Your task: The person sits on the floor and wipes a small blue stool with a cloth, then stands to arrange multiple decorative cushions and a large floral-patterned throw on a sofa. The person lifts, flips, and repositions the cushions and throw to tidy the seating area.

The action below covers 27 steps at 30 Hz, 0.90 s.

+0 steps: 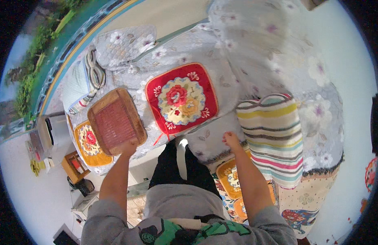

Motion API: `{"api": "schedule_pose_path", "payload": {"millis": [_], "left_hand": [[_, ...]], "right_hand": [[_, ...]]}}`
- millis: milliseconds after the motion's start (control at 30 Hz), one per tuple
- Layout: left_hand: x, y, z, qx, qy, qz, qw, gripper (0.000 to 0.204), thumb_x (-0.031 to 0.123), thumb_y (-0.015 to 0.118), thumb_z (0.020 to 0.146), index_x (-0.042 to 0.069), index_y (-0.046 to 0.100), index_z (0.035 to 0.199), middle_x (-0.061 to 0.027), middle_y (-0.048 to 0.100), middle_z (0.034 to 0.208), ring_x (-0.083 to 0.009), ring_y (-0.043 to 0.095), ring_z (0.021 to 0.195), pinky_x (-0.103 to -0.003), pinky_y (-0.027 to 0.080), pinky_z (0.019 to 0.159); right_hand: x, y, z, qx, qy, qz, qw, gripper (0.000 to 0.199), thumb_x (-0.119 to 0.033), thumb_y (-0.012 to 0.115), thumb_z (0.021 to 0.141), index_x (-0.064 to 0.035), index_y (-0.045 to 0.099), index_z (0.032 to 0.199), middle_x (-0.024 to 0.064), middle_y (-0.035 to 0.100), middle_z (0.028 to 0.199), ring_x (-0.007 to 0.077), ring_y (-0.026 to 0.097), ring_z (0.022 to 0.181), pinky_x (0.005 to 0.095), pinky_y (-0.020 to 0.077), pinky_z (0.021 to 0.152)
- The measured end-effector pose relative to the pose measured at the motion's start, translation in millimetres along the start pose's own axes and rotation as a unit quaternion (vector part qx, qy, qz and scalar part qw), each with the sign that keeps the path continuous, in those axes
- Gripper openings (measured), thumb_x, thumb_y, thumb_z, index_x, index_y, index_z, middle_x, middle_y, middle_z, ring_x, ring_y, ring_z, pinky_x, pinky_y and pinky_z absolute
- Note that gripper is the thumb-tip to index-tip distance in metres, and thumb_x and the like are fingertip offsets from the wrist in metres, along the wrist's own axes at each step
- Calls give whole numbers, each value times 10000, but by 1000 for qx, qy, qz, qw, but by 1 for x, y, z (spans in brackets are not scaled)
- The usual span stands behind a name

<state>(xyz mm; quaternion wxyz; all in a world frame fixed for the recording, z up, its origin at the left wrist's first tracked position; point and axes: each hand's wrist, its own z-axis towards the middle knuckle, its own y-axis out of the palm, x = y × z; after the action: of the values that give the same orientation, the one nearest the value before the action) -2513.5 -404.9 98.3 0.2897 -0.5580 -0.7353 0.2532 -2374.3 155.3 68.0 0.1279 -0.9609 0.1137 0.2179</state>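
My left hand is closed on the near edge of a brown seat cushion, which lies with its reddish ribbed underside up. Part of a golden-yellow floral cushion shows from under it. To the right, a red square cushion with a flower pattern lies flat on the quilted floral sofa cover, red ties trailing from its near corner. My right hand hovers empty above the sofa's front edge, fingers loosely bent and apart. Beside it lies a folded striped towel or blanket.
Another folded striped cloth sits at the far left, near a floral pillow. More yellow floral cushions are low down by my right forearm. A small wooden stool stands at the left, and a landscape picture covers the wall.
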Motion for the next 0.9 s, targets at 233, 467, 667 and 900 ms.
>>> {"api": "schedule_pose_path", "payload": {"millis": [233, 467, 667, 900], "left_hand": [[45, 79, 68, 50, 80, -280, 955, 284, 208, 642, 837, 12, 618, 1041, -146, 662, 962, -237, 642, 887, -355, 503, 790], [129, 54, 111, -78, -57, -577, 811, 372, 229, 670, 871, -21, 596, 1136, -94, 657, 995, -182, 618, 872, -326, 493, 781], [116, 31, 117, -111, 62, -461, 878, 415, 245, 611, 872, -5, 572, 1200, -210, 657, 1089, -341, 647, 968, -401, 494, 844], [108, -64, 157, 102, 76, -278, 952, 237, 185, 573, 863, 26, 585, 1039, -195, 653, 908, -367, 636, 854, -436, 497, 757]], "right_hand": [[-57, 70, 97, 112, -198, -221, 948, 366, -247, 639, 862, -23, 550, 1137, 96, 629, 995, 212, 643, 843, 322, 518, 684], [-102, 115, 114, 190, -204, -97, 956, 793, -400, 807, 699, 57, 431, 1227, 253, 562, 1158, 321, 586, 1050, 378, 457, 923], [-102, 108, 119, 169, -230, -188, 940, 757, -417, 823, 676, 29, 458, 1168, 238, 567, 1129, 340, 548, 1091, 405, 439, 945], [-176, 143, 151, 231, -417, -239, 846, 424, -202, 717, 765, 9, 531, 1082, 168, 639, 912, 323, 620, 789, 396, 499, 762]]}}
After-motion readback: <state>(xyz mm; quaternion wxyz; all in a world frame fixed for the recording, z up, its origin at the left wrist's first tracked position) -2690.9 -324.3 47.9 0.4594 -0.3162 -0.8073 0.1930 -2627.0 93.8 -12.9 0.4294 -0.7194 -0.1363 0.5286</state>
